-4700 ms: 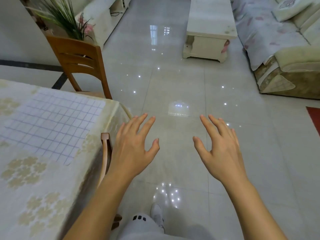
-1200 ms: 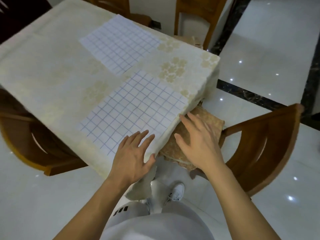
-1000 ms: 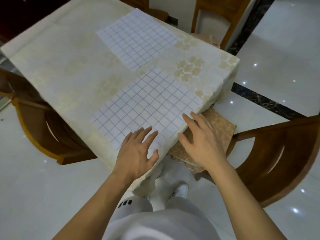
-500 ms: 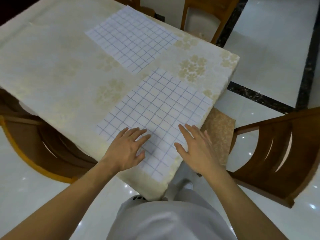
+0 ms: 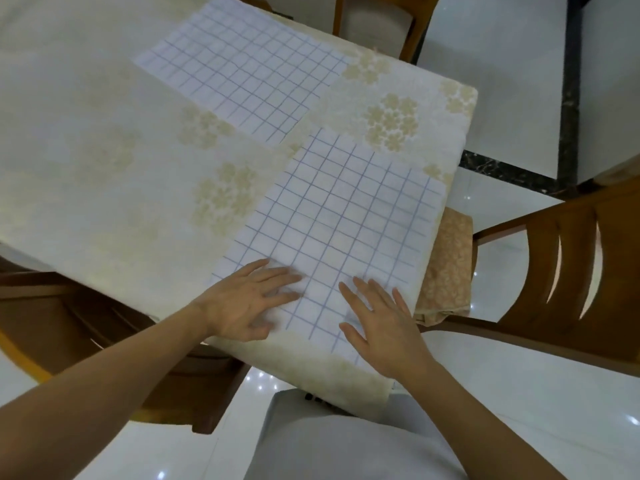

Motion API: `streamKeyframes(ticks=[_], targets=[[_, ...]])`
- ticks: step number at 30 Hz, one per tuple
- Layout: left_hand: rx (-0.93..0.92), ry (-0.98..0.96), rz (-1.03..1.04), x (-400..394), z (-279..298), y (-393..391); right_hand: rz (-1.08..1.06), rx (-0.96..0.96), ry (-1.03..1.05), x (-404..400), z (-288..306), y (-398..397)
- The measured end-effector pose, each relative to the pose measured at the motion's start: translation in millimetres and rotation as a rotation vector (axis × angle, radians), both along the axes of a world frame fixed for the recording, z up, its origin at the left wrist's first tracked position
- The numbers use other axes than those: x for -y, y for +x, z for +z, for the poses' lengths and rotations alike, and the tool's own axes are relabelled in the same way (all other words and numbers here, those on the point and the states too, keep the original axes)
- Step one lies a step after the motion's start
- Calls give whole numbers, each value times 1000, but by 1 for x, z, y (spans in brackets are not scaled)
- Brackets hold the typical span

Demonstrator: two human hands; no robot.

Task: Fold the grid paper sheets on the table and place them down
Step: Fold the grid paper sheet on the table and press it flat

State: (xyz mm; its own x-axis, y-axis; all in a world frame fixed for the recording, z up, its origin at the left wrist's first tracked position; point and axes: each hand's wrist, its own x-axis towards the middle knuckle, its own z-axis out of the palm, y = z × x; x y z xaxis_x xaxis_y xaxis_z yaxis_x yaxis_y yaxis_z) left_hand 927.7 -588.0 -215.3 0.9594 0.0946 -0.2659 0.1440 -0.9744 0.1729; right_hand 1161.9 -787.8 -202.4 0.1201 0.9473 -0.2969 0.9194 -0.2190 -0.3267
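While the near grid sheet [image 5: 339,230] lies flat, left hand [image 5: 242,303] and right hand [image 5: 384,323] — fingers straight — press it.

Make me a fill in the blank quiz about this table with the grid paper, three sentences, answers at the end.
1. The number of grid paper sheets lying on the table is ____.
2. The left hand and right hand both rest flat on the ____ sheet.
3. The far sheet is touched by ____ hand.

Missing words: two; near; neither
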Motion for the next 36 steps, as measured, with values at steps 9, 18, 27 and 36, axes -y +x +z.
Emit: streamKeyframes(ticks=[9, 18, 27, 36], targets=[[23, 61, -40, -16, -42, -25, 84, 58, 47, -4, -50, -38], [79, 136, -72, -18, -61, -29, 146, 188, 147, 11, -78, -48], [133, 188, -90, -16, -75, -30, 149, 209, 334, 16, -94, -51], [118, 120, -10, -14, -61, -26, 97, 211, 279, 15, -88, -55]])
